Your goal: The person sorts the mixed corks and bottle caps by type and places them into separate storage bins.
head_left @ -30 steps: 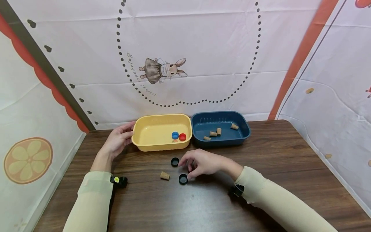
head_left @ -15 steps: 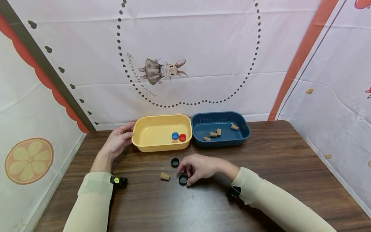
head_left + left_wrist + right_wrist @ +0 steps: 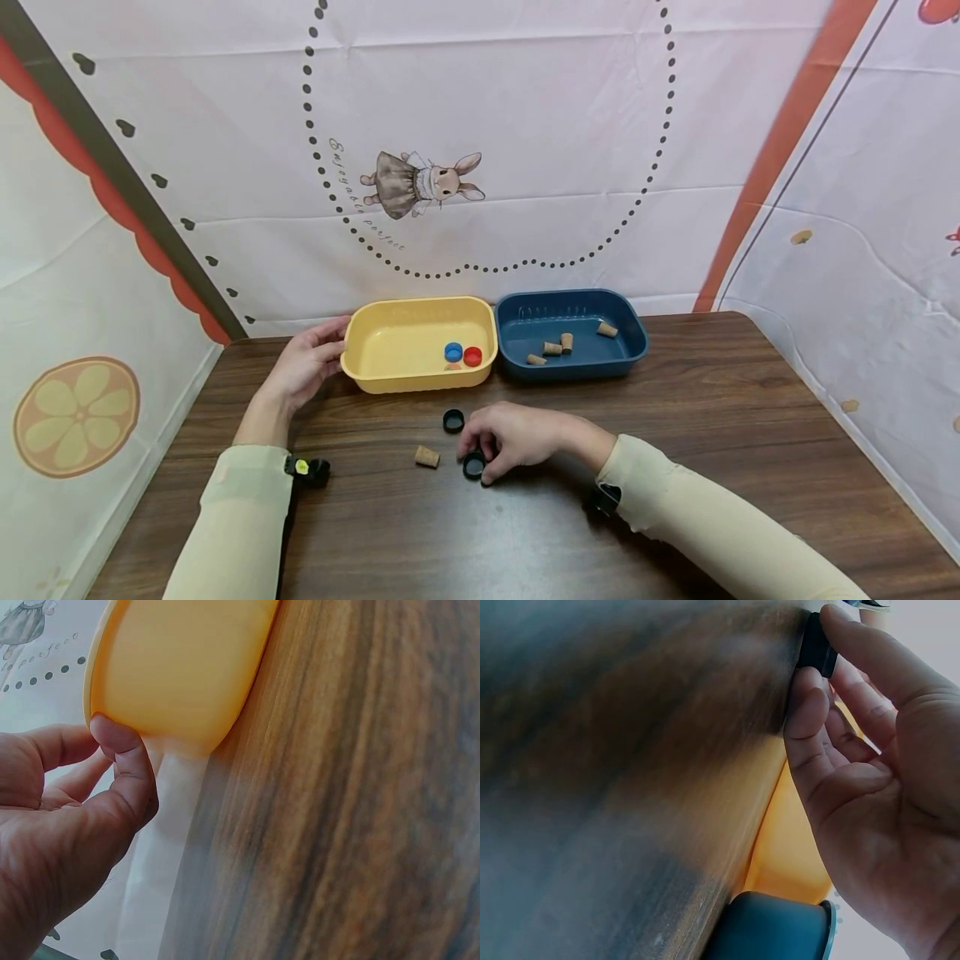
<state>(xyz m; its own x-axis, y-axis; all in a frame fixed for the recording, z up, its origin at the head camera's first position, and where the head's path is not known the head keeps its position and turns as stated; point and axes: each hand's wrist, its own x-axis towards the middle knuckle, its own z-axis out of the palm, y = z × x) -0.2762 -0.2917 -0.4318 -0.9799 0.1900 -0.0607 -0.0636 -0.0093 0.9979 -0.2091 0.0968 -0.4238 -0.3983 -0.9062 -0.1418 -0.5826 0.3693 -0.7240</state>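
Note:
At the left end of the yellow basin (image 3: 382, 385), my left hand (image 3: 306, 362) pinches the rim; in the left wrist view the thumb (image 3: 116, 735) lies against the basin's edge. My right hand (image 3: 517, 437) reaches down to the table, its thumb and fingers about a black bottle cap (image 3: 473, 466). The right wrist view shows that cap (image 3: 819, 645) between the fingertips, close to the tabletop. A second black cap (image 3: 453, 421) lies just beyond the fingers. Left of the hand, a cork stopper (image 3: 427, 456) rests on its side.
Blue (image 3: 453, 352) and red (image 3: 472, 356) caps lie in the yellow basin, with a partly hidden piece beside them. The dark blue basin (image 3: 577, 368) adjoins it on the right and holds several corks (image 3: 566, 342). A printed cloth hangs behind the wooden table (image 3: 712, 400).
My right hand has moved slightly toward me and to the left, and its thumb and fingers have come around the nearer black cap. The left hand has stayed at the yellow basin.

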